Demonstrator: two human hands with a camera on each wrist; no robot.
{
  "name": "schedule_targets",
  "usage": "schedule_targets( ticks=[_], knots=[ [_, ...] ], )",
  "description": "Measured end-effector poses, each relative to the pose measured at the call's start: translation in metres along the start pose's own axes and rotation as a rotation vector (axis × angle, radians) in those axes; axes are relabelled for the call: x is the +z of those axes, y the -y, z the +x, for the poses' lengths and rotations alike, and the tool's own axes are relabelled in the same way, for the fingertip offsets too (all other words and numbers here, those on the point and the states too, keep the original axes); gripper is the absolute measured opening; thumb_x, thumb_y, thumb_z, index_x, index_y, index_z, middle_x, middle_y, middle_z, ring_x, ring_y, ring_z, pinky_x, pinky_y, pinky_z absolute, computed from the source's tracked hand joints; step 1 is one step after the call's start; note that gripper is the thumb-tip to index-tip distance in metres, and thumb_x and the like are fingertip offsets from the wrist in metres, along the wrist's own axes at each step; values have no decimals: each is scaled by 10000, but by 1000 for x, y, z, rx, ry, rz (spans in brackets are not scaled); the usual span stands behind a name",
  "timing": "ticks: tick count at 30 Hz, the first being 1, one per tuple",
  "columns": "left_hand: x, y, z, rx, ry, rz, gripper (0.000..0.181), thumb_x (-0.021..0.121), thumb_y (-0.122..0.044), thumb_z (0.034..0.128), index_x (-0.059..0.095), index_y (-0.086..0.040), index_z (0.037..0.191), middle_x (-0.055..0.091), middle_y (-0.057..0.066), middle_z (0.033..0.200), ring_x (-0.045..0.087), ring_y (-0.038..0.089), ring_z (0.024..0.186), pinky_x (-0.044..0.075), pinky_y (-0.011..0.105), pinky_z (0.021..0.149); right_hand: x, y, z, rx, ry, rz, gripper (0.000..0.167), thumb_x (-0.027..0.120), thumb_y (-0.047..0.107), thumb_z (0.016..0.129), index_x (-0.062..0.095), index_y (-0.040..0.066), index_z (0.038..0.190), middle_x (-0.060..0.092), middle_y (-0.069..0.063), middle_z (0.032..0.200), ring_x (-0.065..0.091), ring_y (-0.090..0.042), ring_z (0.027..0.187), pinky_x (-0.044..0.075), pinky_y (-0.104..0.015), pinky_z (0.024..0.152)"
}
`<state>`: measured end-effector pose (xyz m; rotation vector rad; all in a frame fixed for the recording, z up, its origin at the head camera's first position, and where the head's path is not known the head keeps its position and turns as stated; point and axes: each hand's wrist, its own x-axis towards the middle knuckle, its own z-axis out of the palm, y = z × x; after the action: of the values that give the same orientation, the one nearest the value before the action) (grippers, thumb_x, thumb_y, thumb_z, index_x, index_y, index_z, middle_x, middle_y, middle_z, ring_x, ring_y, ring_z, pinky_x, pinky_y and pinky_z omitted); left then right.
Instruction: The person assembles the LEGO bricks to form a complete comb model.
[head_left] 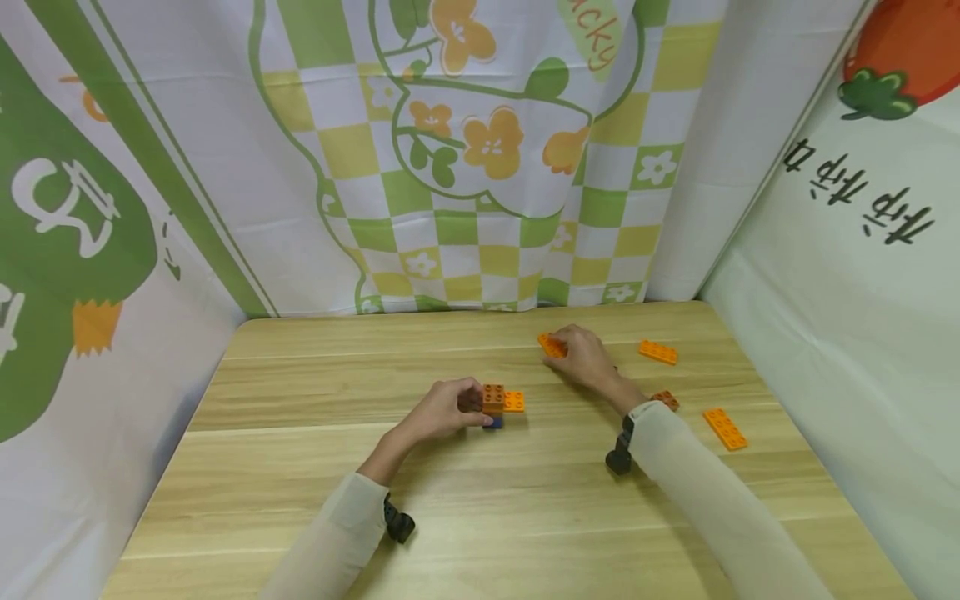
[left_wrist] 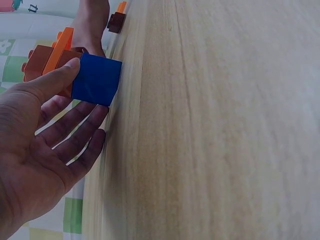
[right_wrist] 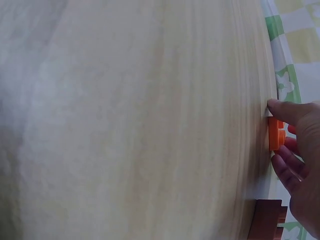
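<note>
My left hand (head_left: 442, 408) holds a small stack of toy building bricks between thumb and fingers. At the stack's bottom is a blue brick (left_wrist: 97, 79); above it come brown bricks (head_left: 492, 396), with an orange plate (head_left: 514, 402) between them jutting to the right. Whether the stack touches the table cannot be told. Farther back, my right hand (head_left: 587, 357) has thumb and fingers around the sides of a flat orange brick (right_wrist: 276, 134), pinching it at the tabletop. That hand partly covers the brick in the head view.
To the right on the wooden table (head_left: 300, 450) lie two orange bricks, one at the back (head_left: 658, 352) and one nearer (head_left: 725, 428). A brown brick (head_left: 666, 400) is partly hidden by the right forearm. Patterned curtains (head_left: 465, 233) surround the table's back and sides.
</note>
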<state>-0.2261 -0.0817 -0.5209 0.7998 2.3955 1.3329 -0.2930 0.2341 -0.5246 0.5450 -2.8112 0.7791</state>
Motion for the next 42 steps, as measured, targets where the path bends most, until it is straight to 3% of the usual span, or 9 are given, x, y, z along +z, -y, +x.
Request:
schedule_targets(
  ticks=[6, 21, 42],
  knots=[
    [0, 0, 0, 6, 0, 2, 287, 850, -196, 930, 709, -99, 1160, 774, 14, 1088, 726, 121, 981, 598, 278, 851, 2, -2, -2, -4, 10, 10, 450, 866, 139, 891, 730, -58, 1272, 717, -253, 1215, 688, -409, 1103, 562, -561, 956],
    [0, 0, 0, 4, -6, 2, 286, 848, -184, 930, 708, -94, 1163, 772, 18, 1097, 722, 117, 980, 594, 268, 854, 0, -4, -4, -9, 5, 63, 401, 818, 15, 834, 757, -54, 1224, 735, -238, 1168, 711, -385, 1031, 593, -534, 884],
    [0, -1, 0, 4, -3, 7, 275, 848, -200, 932, 710, -109, 1152, 773, 8, 1096, 723, 121, 985, 597, 299, 868, -11, 7, -12, -92, 31, 107, 364, 800, -2, 848, 767, -40, 1209, 746, -181, 1158, 722, -331, 1008, 616, -480, 850]
  ],
)
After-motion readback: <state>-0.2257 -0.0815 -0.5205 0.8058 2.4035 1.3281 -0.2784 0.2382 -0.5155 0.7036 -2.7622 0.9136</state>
